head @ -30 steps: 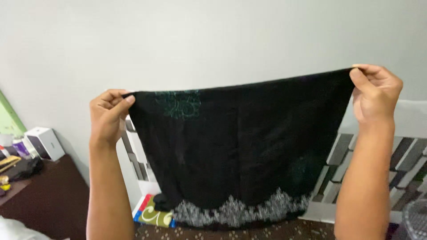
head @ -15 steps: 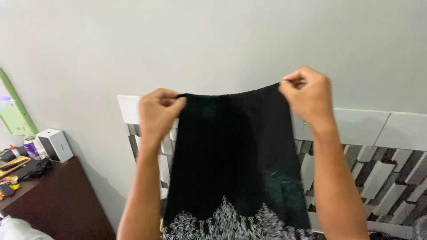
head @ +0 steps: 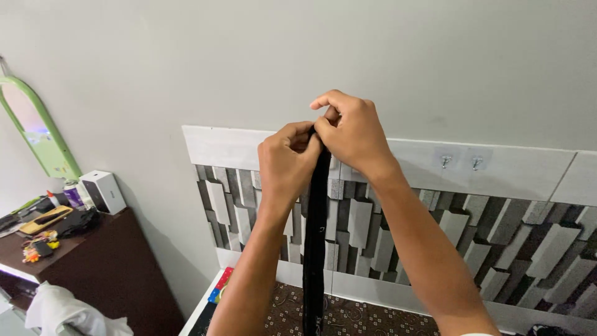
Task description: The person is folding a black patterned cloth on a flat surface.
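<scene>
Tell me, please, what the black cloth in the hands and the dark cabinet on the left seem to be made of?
The black cloth, pinched by the left hand and right hand, looks like thin, soft, matte fabric: it hangs limp in a narrow strip. The exact fibre cannot be told. The dark cabinet looks like dark brown wood or wood laminate with a smooth, slightly dull finish.

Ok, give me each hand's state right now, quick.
Left hand: closed, pinching the top of the black cloth.
Right hand: closed on the same top edge, touching the left.
</scene>
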